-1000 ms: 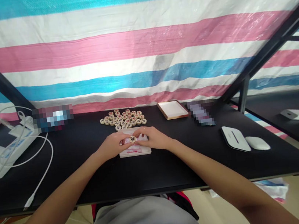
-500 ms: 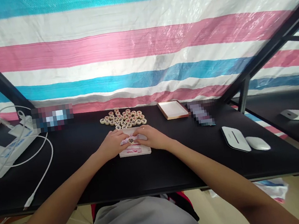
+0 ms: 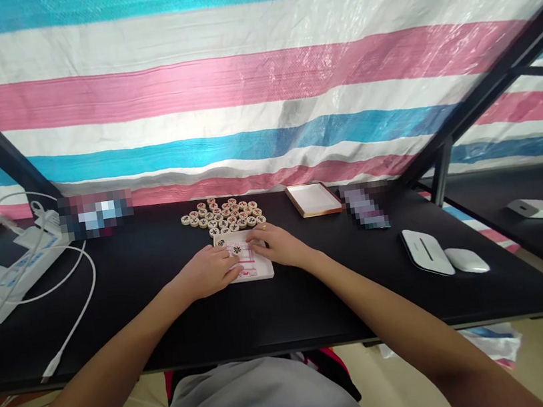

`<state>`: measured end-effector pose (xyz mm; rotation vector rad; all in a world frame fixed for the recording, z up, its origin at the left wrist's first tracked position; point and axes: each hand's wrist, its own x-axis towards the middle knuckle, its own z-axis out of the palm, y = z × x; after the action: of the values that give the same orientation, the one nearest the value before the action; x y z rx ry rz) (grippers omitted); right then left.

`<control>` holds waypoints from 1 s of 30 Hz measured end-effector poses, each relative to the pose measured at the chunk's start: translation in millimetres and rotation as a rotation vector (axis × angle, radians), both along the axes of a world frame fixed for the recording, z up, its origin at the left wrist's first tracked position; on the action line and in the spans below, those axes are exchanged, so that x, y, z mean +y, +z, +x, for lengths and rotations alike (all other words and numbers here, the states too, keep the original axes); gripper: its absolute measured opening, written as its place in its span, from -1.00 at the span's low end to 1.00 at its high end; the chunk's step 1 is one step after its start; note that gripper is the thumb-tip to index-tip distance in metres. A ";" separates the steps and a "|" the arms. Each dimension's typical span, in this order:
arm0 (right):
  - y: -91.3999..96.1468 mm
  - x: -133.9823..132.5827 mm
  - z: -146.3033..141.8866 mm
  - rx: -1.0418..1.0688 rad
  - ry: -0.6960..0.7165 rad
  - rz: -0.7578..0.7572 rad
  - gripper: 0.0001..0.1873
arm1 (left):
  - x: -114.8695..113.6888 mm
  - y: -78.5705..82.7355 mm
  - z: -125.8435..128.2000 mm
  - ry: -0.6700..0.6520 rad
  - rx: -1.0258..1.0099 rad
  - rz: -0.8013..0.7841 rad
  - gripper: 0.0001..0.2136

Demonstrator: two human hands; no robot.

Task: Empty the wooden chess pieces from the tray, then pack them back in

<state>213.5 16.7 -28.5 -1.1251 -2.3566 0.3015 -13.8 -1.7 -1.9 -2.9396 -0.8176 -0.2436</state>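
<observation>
A shallow white box (image 3: 260,274) with pink-and-white printed paper inside lies in front of me on the desk. Inside it, one round Chinese chess piece (image 3: 236,251) with a black character sits near the middle, and another piece (image 3: 220,243) is in the far left corner. My left hand (image 3: 210,271) reaches over the box's left side, fingers spread and their tips beside the middle piece. Over the right wall rests my right hand (image 3: 281,245), open, its fingertips apart from that piece. Just beyond the box lies a cluster of Chinese chess pieces (image 3: 224,223), with red or black characters.
A box lid (image 3: 314,199) lies inner side up at the back right, beside a blurred item (image 3: 366,207). Farther right are a white flat device (image 3: 427,252) and a white mouse (image 3: 467,260). A power strip (image 3: 23,272) with white cables (image 3: 95,272) occupies the left.
My left hand has drawn slightly left and nearer to me, and my right hand has shifted a little right. A piece in the box's far left corner now shows.
</observation>
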 end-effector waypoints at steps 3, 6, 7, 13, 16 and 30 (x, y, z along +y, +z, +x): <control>0.1 0.1 0.3 0.000 -0.004 -0.009 -0.83 | 2.3 -0.2 -1.1 0.010 0.001 0.013 -0.67; -0.8 0.2 0.4 0.000 0.004 -0.006 -0.83 | 2.5 -0.5 -1.1 0.010 0.004 0.034 -0.66; -1.1 0.2 0.4 -0.001 0.006 -0.008 -0.83 | 2.4 -1.0 -0.9 0.019 0.004 0.041 -0.65; 0.3 0.1 0.0 -0.006 0.008 -0.001 -0.83 | 3.3 -5.5 -1.1 0.109 -0.011 0.041 -0.58; 1.4 -0.2 0.0 -0.009 0.004 0.000 -0.83 | 3.8 -5.4 -1.1 0.129 -0.001 0.043 -0.56; 1.4 -0.3 -0.8 -0.015 0.005 -0.018 -0.84 | 12.7 -2.5 -5.2 0.081 -0.093 0.056 -0.61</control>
<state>212.7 16.4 -27.2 -1.1335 -2.3750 0.3178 -19.0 11.0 -4.5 -2.8542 -0.9234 -0.3929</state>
